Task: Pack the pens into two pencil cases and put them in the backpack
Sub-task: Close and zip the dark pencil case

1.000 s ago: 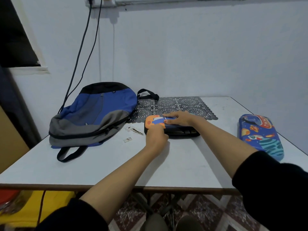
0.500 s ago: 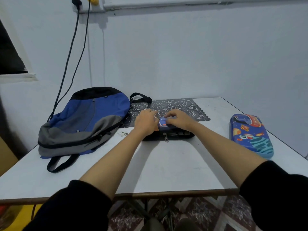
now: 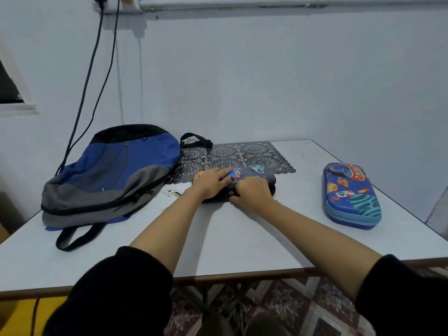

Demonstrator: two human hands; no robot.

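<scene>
A dark blue pencil case (image 3: 259, 174) with cartoon prints lies in the middle of the white table (image 3: 230, 234), partly on a black lace mat (image 3: 254, 151). My left hand (image 3: 211, 183) lies flat on its lid with straight fingers, pressing down. My right hand (image 3: 252, 192) is at the case's front edge, fingers curled at the zipper pull. A second, bright blue space-print pencil case (image 3: 351, 195) lies shut at the right. The blue and grey backpack (image 3: 114, 170) lies on its side at the left, zipped. No pens show.
Small scraps (image 3: 173, 193) lie on the table between the backpack and the dark case. Two black cables (image 3: 94, 69) hang down the wall behind the backpack. The table's right edge runs just past the bright blue case.
My left hand has moved from the case's front left corner onto its lid. My right hand has come down from the lid to the front edge at the zipper.
</scene>
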